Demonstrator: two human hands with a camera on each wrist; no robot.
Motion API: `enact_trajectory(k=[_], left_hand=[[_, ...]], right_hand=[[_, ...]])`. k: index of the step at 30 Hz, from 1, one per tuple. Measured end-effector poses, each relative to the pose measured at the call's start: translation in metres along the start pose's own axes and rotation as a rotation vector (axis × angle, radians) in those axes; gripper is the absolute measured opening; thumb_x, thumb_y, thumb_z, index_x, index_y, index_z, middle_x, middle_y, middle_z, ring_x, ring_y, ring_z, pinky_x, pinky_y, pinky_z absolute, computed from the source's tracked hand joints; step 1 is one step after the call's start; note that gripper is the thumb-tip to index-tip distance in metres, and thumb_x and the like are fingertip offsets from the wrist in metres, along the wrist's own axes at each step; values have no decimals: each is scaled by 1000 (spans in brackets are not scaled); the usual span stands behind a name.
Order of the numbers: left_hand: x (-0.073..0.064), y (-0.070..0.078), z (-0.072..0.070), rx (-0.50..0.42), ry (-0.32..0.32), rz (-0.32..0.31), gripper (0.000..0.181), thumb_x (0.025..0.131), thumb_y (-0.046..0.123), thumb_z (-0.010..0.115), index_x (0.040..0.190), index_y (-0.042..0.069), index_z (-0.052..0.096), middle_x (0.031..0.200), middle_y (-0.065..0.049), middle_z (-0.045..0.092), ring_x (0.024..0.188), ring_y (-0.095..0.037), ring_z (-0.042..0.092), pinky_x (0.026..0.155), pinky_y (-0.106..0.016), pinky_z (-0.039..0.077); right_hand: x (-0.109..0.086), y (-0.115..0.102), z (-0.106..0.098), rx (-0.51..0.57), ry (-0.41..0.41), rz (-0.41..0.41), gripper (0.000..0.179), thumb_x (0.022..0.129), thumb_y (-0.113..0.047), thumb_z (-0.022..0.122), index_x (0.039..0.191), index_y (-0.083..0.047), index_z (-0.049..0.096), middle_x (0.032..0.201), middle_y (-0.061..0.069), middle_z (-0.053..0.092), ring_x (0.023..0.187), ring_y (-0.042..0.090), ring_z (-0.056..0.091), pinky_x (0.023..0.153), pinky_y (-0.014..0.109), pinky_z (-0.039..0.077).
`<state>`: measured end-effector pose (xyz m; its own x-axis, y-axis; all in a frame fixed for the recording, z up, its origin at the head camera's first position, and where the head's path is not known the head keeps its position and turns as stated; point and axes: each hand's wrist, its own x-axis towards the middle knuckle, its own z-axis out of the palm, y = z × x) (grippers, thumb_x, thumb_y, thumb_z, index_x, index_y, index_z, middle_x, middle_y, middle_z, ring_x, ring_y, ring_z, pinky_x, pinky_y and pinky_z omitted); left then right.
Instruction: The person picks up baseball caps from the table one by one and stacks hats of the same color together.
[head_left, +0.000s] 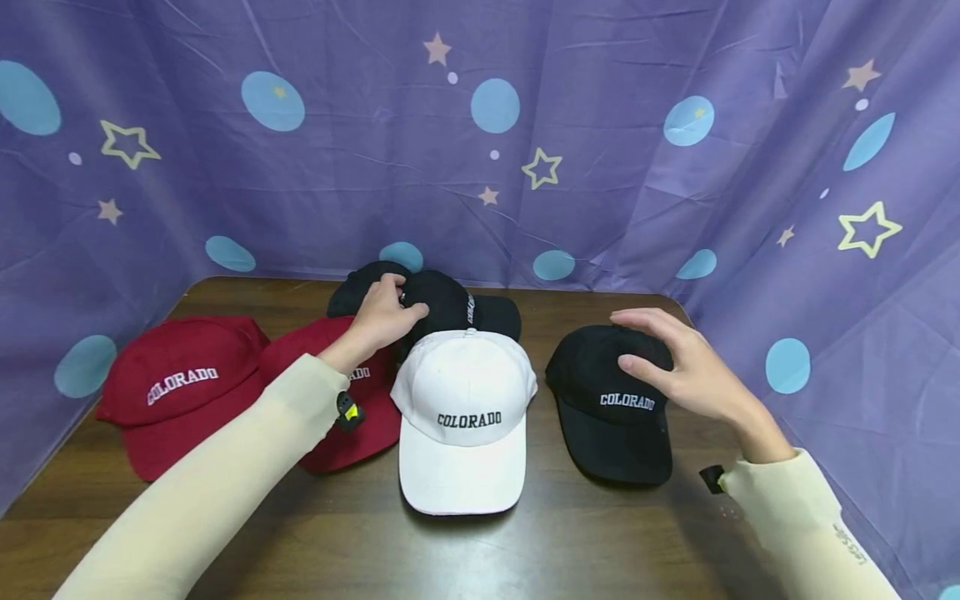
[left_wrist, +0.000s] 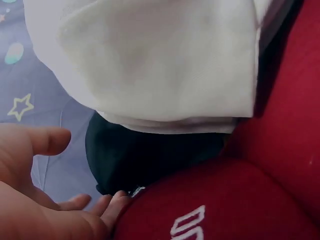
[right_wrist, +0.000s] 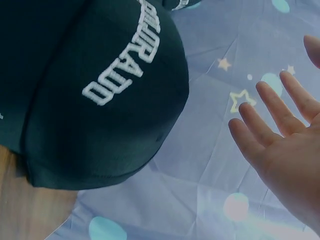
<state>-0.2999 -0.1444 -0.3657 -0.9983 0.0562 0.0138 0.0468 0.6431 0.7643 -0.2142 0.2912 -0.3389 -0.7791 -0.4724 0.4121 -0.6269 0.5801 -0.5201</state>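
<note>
My left hand [head_left: 380, 321] reaches over the back caps, fingertips by a black cap [head_left: 438, 302] whose brim points right. Another black cap [head_left: 365, 283] lies partly behind that hand. The left wrist view shows the thumb and fingers [left_wrist: 118, 197] apart, fingertips beside black and red cloth; contact is unclear. My right hand [head_left: 678, 367] hovers with extended fingers at the upper right side of a front-facing black cap [head_left: 609, 367] lettered COLORADO. Between the hands sits a white COLORADO cap [head_left: 468, 392], brim toward me.
Two red caps, one at far left [head_left: 187, 375] and one [head_left: 356, 425] under my left forearm, lie on the brown wooden table [head_left: 330, 533]. A purple curtain [head_left: 600, 225] with stars and dots surrounds the back and sides.
</note>
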Motion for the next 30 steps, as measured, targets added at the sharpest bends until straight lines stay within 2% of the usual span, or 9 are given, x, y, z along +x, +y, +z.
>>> enact_trajectory(k=[5, 7, 11, 15, 19, 21, 24, 27, 30], left_hand=[[3, -1, -4, -36, -68, -88, 79, 104, 32, 59, 161, -5, 19, 159, -27, 42, 148, -41, 42, 122, -53, 36], [5, 0, -4, -70, -106, -127, 81, 105, 34, 58, 162, -5, 15, 162, -27, 39, 151, -40, 39, 124, -51, 33], [9, 1, -2, -205, -201, -200, 87, 108, 32, 56, 165, -8, 3, 171, -26, 18, 155, -38, 33, 126, -47, 31], [13, -1, 4, -364, -268, -264, 90, 110, 27, 55, 166, -6, -7, 176, -21, -3, 160, -35, 23, 126, -45, 32], [17, -5, 12, -451, -283, -299, 92, 110, 24, 56, 166, -4, -12, 177, -18, -8, 162, -31, 15, 126, -46, 31], [18, -6, 15, -471, -275, -299, 93, 110, 24, 58, 167, -2, -10, 177, -17, -4, 162, -33, 16, 126, -47, 31], [20, -7, 17, -505, -237, -273, 79, 109, 22, 61, 165, -4, 12, 174, -19, 12, 158, -35, 25, 125, -49, 33], [21, -5, 19, -544, -195, -224, 54, 109, 20, 62, 150, -4, 34, 166, -19, 27, 153, -34, 34, 124, -52, 35], [22, -2, 21, -600, -153, -181, 39, 109, 17, 61, 138, -3, 44, 156, -19, 42, 143, -34, 44, 120, -52, 40]], right_hand=[[1, -4, 6, -15, -4, -37, 56, 95, -10, 81, 145, -24, 62, 146, -4, 62, 138, 8, 52, 113, 17, 35], [1, -5, 9, -11, -8, -46, 56, 94, -10, 81, 145, -23, 62, 145, -4, 62, 138, 9, 52, 113, 18, 36], [0, -5, 15, -2, -22, -45, 55, 95, -11, 81, 145, -23, 61, 145, -4, 62, 138, 10, 53, 114, 18, 37], [-1, -4, 19, -3, -39, -31, 54, 96, -14, 80, 146, -25, 61, 146, -5, 61, 138, 11, 53, 115, 20, 37], [-3, -4, 22, -14, -42, -17, 54, 96, -16, 81, 145, -27, 61, 146, -7, 61, 137, 12, 54, 115, 21, 38], [-3, -3, 23, -17, -44, -13, 53, 97, -16, 81, 145, -27, 61, 146, -8, 61, 137, 12, 55, 115, 21, 39], [-4, -2, 24, -17, -49, -12, 53, 97, -17, 81, 144, -28, 61, 146, -8, 61, 137, 12, 55, 115, 21, 39], [-4, -2, 24, -17, -48, -14, 53, 96, -15, 81, 144, -28, 62, 145, -8, 62, 137, 12, 56, 115, 21, 39], [-4, -1, 25, -17, -43, -12, 53, 96, -13, 81, 143, -28, 63, 144, -8, 62, 136, 12, 56, 114, 21, 39]])
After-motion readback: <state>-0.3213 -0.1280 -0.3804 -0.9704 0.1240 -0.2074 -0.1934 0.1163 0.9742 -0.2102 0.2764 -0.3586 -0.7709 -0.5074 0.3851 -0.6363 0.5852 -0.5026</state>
